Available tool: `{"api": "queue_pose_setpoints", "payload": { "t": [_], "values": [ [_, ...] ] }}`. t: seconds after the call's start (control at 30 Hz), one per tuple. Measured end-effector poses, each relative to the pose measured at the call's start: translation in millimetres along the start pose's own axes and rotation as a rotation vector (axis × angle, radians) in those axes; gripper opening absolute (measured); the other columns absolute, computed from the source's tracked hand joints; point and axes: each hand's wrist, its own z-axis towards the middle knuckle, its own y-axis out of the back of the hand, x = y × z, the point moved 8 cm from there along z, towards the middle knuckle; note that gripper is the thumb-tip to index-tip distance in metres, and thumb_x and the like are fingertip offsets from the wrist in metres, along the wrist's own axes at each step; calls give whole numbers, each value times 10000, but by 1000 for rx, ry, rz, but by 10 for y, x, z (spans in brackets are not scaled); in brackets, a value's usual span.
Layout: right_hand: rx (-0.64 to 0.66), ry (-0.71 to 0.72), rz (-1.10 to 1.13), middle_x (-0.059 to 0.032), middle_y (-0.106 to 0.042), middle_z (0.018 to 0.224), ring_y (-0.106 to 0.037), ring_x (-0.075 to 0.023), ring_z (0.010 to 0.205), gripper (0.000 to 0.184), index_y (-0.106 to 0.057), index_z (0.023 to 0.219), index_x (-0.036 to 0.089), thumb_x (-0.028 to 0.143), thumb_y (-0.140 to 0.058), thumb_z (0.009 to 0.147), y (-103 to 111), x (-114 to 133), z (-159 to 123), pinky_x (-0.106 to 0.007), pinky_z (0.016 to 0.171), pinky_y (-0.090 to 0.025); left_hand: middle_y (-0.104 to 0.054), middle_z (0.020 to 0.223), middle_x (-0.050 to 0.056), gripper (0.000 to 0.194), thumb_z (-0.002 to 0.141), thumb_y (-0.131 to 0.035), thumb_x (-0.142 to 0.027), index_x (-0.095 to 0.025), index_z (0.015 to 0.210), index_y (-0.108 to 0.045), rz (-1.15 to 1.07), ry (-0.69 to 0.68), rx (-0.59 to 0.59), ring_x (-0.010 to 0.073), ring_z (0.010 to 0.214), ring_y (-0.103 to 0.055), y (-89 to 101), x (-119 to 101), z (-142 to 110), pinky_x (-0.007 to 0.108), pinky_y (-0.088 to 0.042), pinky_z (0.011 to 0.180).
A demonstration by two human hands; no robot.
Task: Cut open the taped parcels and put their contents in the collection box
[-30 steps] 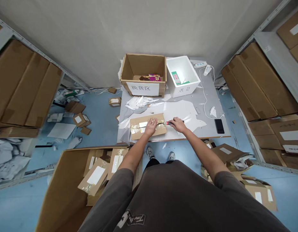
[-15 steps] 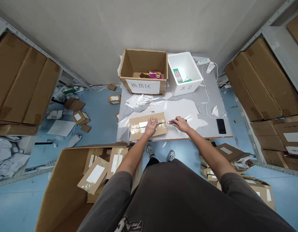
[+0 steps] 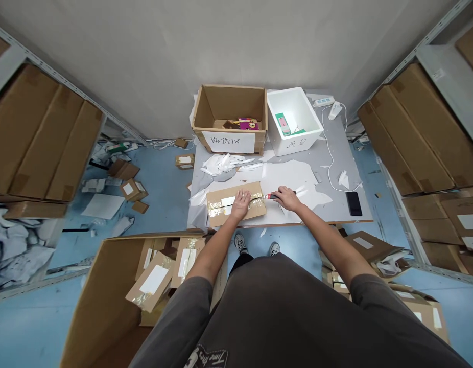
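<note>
A flat brown cardboard box [image 3: 220, 194] with clear tape and a white label lies near the front edge of the table. My left hand [image 3: 241, 203] rests open on its top, fingers stretched out over the middle. In my right hand [image 3: 285, 197] is a utility knife [image 3: 272, 196] with a red and black handle. Its blade points left and meets the right end of the box along the taped seam. The blade's tip is too small to make out.
Behind the box stand an open carton [image 3: 229, 118] with a sign and a white foam box [image 3: 295, 122]. Paper scraps [image 3: 222, 164] lie before them. A phone [image 3: 353, 203] is at right. A big carton [image 3: 91, 301] of parcels stands at lower left.
The knife in my right hand has shifted only slightly at the right end of the box. My left hand stays on top. The view has tilted a little.
</note>
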Motion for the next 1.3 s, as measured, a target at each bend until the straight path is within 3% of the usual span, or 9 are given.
{"api": "queue_pose_setpoints", "payload": {
  "t": [0.5,0.7,0.83,0.9,0.97,1.13,1.3],
  "values": [
    [-19,0,63,-150,-611,1194,-484,-329,1137,341,-724,1364,267,401,-563,1095,15,37,162,-400,907,-376,-606,1569,229,489,1087,-451,-236,-107,1536,-596,63,30,54,377,1606,-404,11,93,-6,694,-339,1304],
    [-30,-33,76,-140,-619,1196,-505,-314,1116,366,-690,1415,274,414,-553,1107,-32,69,102,-386,899,-396,-654,1525,203,506,1120,-443,-423,-156,1512,-618,88,1,11,359,1541,-503,325,26,76,603,-387,1294],
    [-44,-45,65,-136,-636,1239,-517,-307,1128,367,-673,1433,279,402,-560,1106,-40,77,75,-385,917,-406,-498,1675,201,839,999,-597,-680,-167,1650,-469,155,63,129,432,1590,-389,527,140,343,621,-287,1317],
    [-32,-37,42,-139,-653,1243,-516,-311,1130,373,-666,1442,272,397,-555,1109,-33,83,76,-385,911,-399,-470,1695,196,973,946,-619,-753,-178,1697,-392,190,102,252,437,1584,-390,505,182,438,608,-266,1321],
    [-18,-19,2,-148,-672,1230,-513,-321,1130,387,-660,1456,256,393,-544,1114,-13,92,89,-393,903,-388,-494,1670,212,966,971,-578,-746,-153,1705,-371,222,119,320,420,1558,-429,454,170,455,577,-264,1324],
    [-4,52,-89,-161,-696,1249,-497,-337,1139,405,-655,1476,235,370,-509,1123,50,112,153,-416,904,-360,-493,1634,305,854,1056,-494,-638,-9,1632,-450,283,156,245,430,1567,-418,345,81,300,586,-184,1358],
    [20,88,-95,-158,-708,1227,-499,-328,1122,401,-667,1462,229,381,-518,1122,89,51,212,-400,886,-347,-475,1640,334,823,1061,-517,-618,-1,1603,-482,228,156,217,436,1594,-395,269,104,231,638,-210,1350]
  ]
}}
